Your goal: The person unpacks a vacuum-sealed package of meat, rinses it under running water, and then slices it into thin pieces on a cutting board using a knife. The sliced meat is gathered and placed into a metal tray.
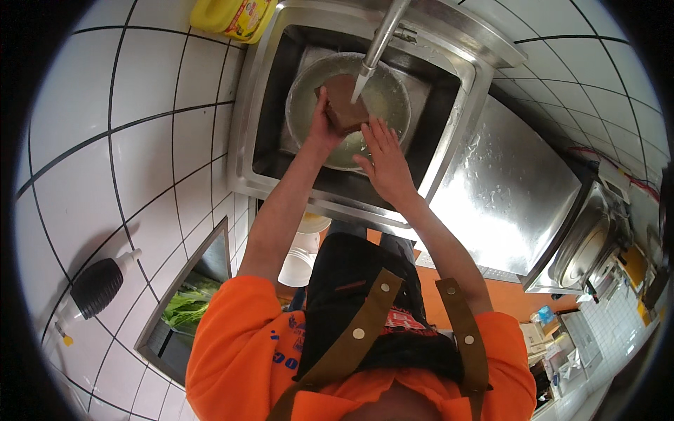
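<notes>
A brown rectangular block (pixel 345 100), possibly a sharpening stone, is held by my left hand (pixel 325 126) over a round basin (pixel 291 118) of cloudy water. Water runs from the metal faucet (pixel 380 44) onto the block's upper face. My right hand (pixel 387 160) is beside the block's lower right corner, its fingers extended and the fingertips at or very near the edge; whether they touch it is not certain. The basin stands in a stainless steel sink (pixel 445 123).
A yellow plastic container (pixel 229 18) stands at the sink's upper left corner. Right of the sink lies a wet steel counter (pixel 505 184), with metal pans (pixel 584 252) beyond. White buckets (pixel 297 266) are below the sink. Leafy greens (pixel 189 308) show at lower left.
</notes>
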`<state>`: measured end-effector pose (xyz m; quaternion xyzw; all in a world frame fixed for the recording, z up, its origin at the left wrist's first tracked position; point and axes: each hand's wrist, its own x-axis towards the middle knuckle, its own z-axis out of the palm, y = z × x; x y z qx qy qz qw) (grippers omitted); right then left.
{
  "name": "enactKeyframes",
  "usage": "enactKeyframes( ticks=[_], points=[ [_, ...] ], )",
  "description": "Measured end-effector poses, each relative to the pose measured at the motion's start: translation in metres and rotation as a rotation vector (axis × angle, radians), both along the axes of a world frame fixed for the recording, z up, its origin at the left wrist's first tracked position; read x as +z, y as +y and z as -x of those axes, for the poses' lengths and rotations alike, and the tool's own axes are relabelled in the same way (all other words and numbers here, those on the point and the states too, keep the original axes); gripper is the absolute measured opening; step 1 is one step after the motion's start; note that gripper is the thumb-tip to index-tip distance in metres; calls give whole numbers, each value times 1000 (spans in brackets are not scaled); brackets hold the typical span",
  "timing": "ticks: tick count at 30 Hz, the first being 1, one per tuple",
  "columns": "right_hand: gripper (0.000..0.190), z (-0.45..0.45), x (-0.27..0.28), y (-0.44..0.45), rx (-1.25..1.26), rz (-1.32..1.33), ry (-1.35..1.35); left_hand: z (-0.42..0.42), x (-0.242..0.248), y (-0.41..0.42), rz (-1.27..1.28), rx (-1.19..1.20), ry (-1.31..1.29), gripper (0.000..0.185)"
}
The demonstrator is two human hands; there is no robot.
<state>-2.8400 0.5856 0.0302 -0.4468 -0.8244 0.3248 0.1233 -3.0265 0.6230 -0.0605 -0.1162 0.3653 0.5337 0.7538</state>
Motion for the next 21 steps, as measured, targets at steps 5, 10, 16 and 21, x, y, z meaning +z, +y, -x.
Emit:
enactKeyframes(
  ticks=[5,10,16,21],
  points=[
    [62,10,3,22,-109,218,326,1,-2,6,-59,113,-99,69],
    [64,28,0,16,-343,283,552,-3,-4,3,-148,166,-172,70],
    [72,33,-4,14,-455,289,500,-15,-16,1,-159,219,-204,69],
    [90,23,-16,67,-362,340,291,-27,27,12,-67,51,76,66]
  ],
)
